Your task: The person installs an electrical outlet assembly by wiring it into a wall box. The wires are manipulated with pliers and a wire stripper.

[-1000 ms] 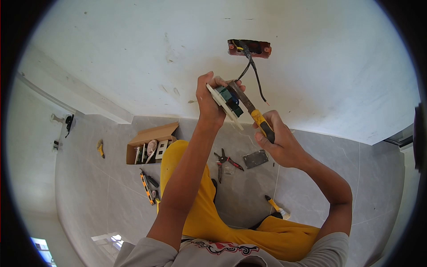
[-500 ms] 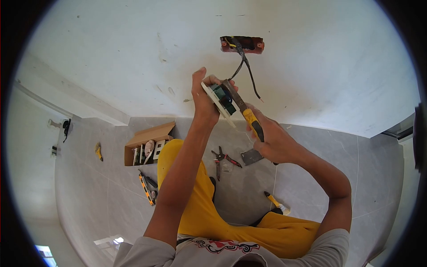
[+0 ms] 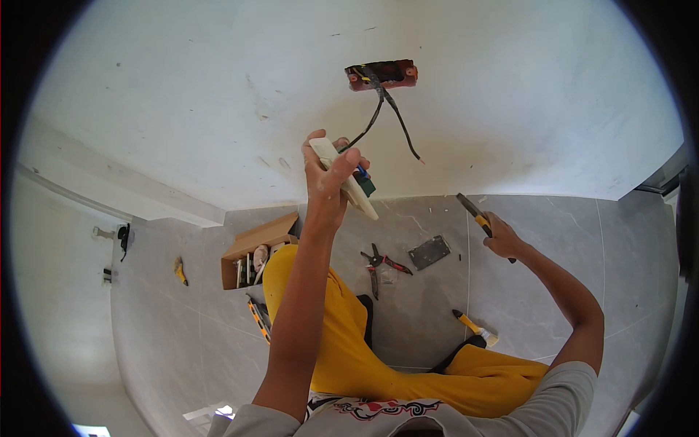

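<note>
My left hand (image 3: pixel 328 175) is wrapped round a white wall socket plate (image 3: pixel 357 202), held tilted in front of the wall with its green and blue back facing right. One black wire (image 3: pixel 370 125) runs from the wall box (image 3: pixel 403 73) down to the back of the plate. A second black wire (image 3: pixel 405 130) hangs loose with a bare end. Low at the right, my right hand (image 3: pixel 502 237) is closed on the yellow and black handle of a flat-bladed tool (image 3: pixel 472 209). Its grey metal blade points up and left, apart from the plate.
On the grey tile floor lie wire strippers (image 3: pixel 375 260), a dark rectangular plate (image 3: pixel 430 252) and a yellow-handled brush (image 3: pixel 477 329). An open cardboard box (image 3: pixel 233 271) holds several parts at the left, near an orange level (image 3: pixel 258 318) and another yellow tool (image 3: pixel 180 271).
My right hand has pulled the tool away from the back of the plate, down and to the right. My left hand still holds the plate, slightly further left, its thumb now across it.
</note>
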Available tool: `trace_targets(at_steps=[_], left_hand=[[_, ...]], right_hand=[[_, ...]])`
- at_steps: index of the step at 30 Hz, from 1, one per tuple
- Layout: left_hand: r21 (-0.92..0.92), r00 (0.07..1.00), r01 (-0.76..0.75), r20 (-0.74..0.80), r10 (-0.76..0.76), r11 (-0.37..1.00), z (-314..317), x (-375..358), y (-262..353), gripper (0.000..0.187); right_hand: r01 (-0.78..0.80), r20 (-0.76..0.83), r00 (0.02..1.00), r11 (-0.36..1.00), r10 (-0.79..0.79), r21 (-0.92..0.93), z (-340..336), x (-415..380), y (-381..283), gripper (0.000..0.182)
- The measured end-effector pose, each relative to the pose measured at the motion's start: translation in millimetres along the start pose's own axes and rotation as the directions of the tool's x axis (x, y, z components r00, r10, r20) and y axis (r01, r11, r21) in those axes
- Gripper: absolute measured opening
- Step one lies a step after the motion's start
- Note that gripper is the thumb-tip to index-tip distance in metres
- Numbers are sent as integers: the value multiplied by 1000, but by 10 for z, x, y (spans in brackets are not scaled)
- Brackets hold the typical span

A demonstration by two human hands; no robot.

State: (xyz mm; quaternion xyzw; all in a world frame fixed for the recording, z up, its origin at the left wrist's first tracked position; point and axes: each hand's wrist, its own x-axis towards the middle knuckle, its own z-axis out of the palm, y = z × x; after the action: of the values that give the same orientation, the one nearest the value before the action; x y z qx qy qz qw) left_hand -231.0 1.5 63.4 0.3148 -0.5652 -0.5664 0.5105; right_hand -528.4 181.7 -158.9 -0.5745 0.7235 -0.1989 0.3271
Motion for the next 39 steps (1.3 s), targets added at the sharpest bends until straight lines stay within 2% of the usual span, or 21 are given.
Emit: trace_targets(at_steps=[1,2,3,4,6,10,13,15,16,17,18,19,21,23,24,26,29,33,36,38,39], left_hand=[[-61,997,24,-73,-29,998,-8,-1,37,63],[-123,987,41,-147,-59,992,-25,16,76,59],[-117,987,40,-148,-57,992,-60,36,110,59],[-148,988,110,-94,-124,983,-103,53,139,58],[-146,975,210,-48,-219,967,-122,77,164,56],[-125,977,151,-133,-168,980,-55,103,257,58],[-85,976,207,-52,-212,975,-131,149,292,59],[-65,973,227,-25,-229,972,-190,192,289,60],[-70,974,221,-32,-224,973,-196,190,328,60],[-65,973,227,-35,-230,972,-176,176,326,60],[-63,971,233,-38,-235,970,-173,180,334,60],[-54,970,240,-36,-242,969,-188,188,331,60],[-61,968,251,8,-251,966,-216,200,326,61],[-52,968,250,6,-250,967,-223,200,333,60],[-50,968,250,3,-250,967,-230,201,338,60],[-50,971,240,4,-240,970,-242,191,324,61],[-27,974,225,-7,-225,974,-243,185,327,62],[-17,972,234,-4,-235,972,-203,176,340,63],[-14,973,231,-6,-231,973,-195,169,356,66],[-32,974,228,5,-228,973,-205,170,358,67],[-38,973,231,19,-231,972,-216,169,359,67]], right_hand=[[-80,-60,996,989,73,-122,127,-20,300,73],[-139,-48,990,970,132,-199,170,-95,473,74],[-192,-35,981,942,190,-276,235,-175,608,75],[-188,-30,982,944,187,-272,331,-254,758,75],[-279,-2,952,864,307,-419,467,-378,937,76],[-243,47,953,846,299,-475,547,-559,975,78],[-223,68,954,846,291,-484,534,-506,971,75],[-55,148,946,592,290,-804,457,-257,994,64],[-45,150,951,599,272,-799,91,-151,329,47],[-84,98,988,956,116,-282,-222,314,-17,37],[90,121,989,996,-88,-10,-480,509,-368,31],[185,17,973,826,-229,532,-578,581,-733,38],[295,-65,928,618,-367,729,-994,540,-1541,38],[389,-180,887,475,-426,790,-1178,505,-1985,41],[394,-186,883,468,-430,791,-1240,519,-2093,41],[463,-130,816,501,-564,732,-1348,590,-2219,41],[498,-85,773,518,-629,696,-1376,675,-2277,39],[506,-84,765,515,-638,692,-1343,697,-2371,39],[553,-69,747,560,-661,617,-1265,731,-2438,39],[721,-122,683,638,-720,270,-1208,735,-2497,41],[723,-122,680,635,-723,273,-1205,740,-2530,41]])
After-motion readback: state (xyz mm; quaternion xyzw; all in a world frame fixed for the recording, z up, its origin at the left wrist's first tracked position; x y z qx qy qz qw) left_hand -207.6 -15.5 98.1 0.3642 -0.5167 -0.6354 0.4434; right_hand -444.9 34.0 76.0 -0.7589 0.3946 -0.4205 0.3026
